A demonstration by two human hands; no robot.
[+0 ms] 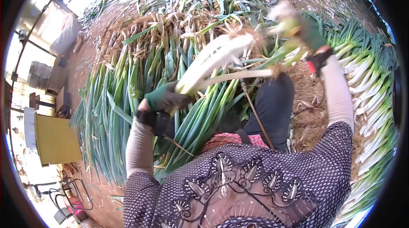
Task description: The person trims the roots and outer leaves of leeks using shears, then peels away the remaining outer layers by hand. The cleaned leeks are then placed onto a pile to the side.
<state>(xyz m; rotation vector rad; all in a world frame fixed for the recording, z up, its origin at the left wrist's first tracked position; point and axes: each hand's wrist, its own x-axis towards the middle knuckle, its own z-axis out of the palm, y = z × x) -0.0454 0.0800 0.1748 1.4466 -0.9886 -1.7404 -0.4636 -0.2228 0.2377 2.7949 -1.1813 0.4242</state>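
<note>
My left hand [164, 99], in a dark green and black glove, is closed around the green lower ends of several leeks [219, 55]. Their white shafts slant up to the right, with stringy roots at the top. My right hand [312, 36], also gloved and smeared by motion, is raised beyond those roots. Pale yellow-green leek leaves [289, 28] streak out from its fingers, blurred. One thinner white stalk [243, 75] runs below the bunch toward the right. A red band [315, 63] shows at my right wrist.
Long green leeks [110, 100] lie piled at the left, their dry roots pointing away. Cleaned leeks [368, 87] line the right side. Root litter [304, 94] covers the ground beside my knee [272, 108]. A thin rod [257, 115] stands near my legs. A yellow box [57, 138] is far left.
</note>
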